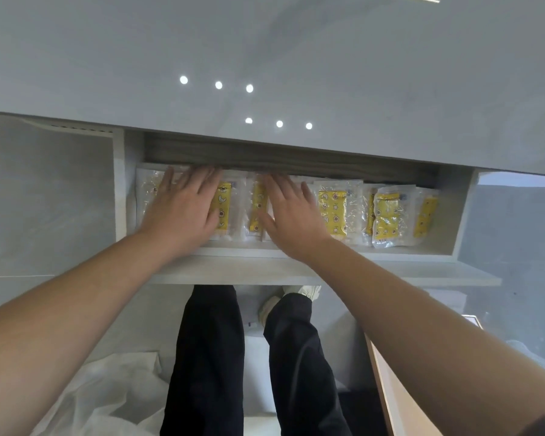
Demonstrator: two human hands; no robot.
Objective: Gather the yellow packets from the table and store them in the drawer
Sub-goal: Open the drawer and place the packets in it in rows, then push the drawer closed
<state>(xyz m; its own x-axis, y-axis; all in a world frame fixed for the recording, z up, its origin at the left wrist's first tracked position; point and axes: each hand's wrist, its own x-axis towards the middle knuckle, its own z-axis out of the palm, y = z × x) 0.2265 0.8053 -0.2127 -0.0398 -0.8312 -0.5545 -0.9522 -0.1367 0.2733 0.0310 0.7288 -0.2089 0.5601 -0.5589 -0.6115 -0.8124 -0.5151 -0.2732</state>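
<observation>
The drawer (296, 272) stands pulled out below the glossy grey table top (265, 58). Several yellow packets (332, 212) in clear wrappers lie in a row across its floor. My left hand (183, 212) lies flat with straight fingers on the packets at the left end. Beside it, my right hand (291, 215) presses flat on the packets near the middle. More packets (387, 218) lie uncovered at the right end, one resting on top of others. The packets under both palms are mostly hidden.
The table top overhangs the back of the drawer and shows reflected ceiling lights. My legs in black trousers (208, 357) stand under the drawer front. White sheeting (114, 394) lies on the floor at left; a pale wooden edge (387, 388) runs at lower right.
</observation>
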